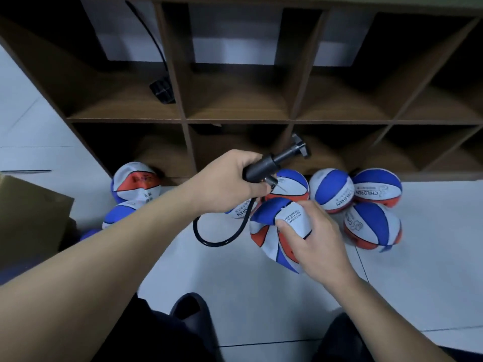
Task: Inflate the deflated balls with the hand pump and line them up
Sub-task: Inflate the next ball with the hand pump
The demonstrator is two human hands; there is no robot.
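A single wide-angle view from the person's head looks steeply down and forward. Nearest, at the bottom edge, are the person's legs; both forearms reach from the near corners toward mid-frame. The white floor (418,270) fills the middle, and a wooden cubby shelf (235,118) spans the far side, its lines apparently bowed by the lens.

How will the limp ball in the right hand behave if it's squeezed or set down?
The ball in the right hand is creased and caved in, so it will likely fold under a squeeze rather than spring back. Set on the floor, it would probably slump and stay put, not roll. It looks light, being mostly empty skin.
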